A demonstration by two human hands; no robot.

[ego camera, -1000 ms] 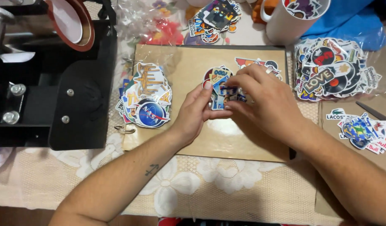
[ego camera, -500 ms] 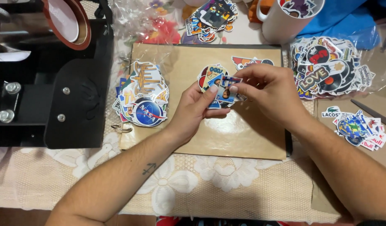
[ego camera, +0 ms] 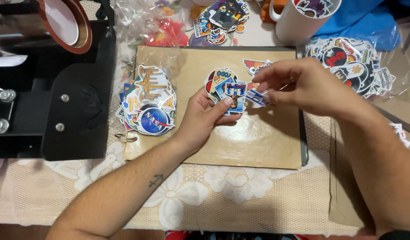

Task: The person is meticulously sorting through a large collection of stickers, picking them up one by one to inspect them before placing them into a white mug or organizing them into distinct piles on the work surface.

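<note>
My left hand (ego camera: 204, 119) holds a small fanned stack of colourful stickers (ego camera: 223, 87) above a tan paper sheet (ego camera: 254, 138). Just to the right, my right hand (ego camera: 303, 84) pinches one small blue and white sticker (ego camera: 257, 97) between thumb and fingertips, a little apart from the stack. Both hands hover over the middle of the sheet. A red and white sticker (ego camera: 251, 66) lies on the sheet behind my right fingers, partly hidden.
A pile of stickers (ego camera: 148, 103) lies at the sheet's left edge, another pile (ego camera: 354, 62) at the right, a third (ego camera: 223, 18) at the back. A black press machine (ego camera: 45, 89) stands left. A white mug (ego camera: 305, 18) stands behind. A lace tablecloth (ego camera: 178, 195) covers the table.
My hands have drawn apart: the right hand has pulled one sticker off to the right, away from the stack that the left hand keeps holding.
</note>
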